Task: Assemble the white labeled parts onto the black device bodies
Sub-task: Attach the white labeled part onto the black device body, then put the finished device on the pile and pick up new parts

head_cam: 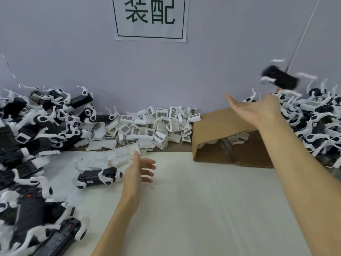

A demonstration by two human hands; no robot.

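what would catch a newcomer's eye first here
A blurred black device body with white parts hangs in mid-air at upper right, just beyond the open right hand. Next, the heap of white labeled parts against the back wall, between piles of black devices on both sides.

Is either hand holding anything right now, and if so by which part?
Nothing is held. The right hand is open, with a black device body in the air beyond its fingertips, untouched. The left hand is open above the table.
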